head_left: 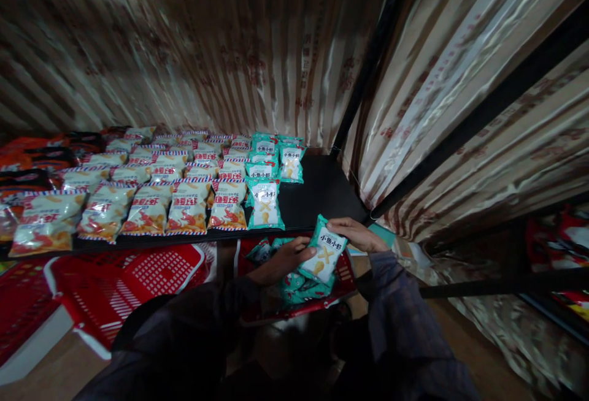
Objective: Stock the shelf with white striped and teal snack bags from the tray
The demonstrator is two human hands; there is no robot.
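Between my two hands is a green and white snack bag [323, 252], tilted and held above a red basket [347, 272]. My left hand [288, 259] grips its left edge, with the thumb on the front. My right hand [359, 233] holds its upper right corner. More green snack bags [306, 287] lie in the basket below. On the black shelf [317, 195] ahead, a column of green bags [265, 203] stands at the right end of the rows, and another green bag [291, 163] stands farther back beside it.
Rows of white and orange snack bags [188, 205] fill the shelf to the left, with orange and black bags [32, 162] at its far end. A tipped red basket [138, 278] is at lower left. Black posts [368, 64] and striped curtains [257, 39] border the shelf.
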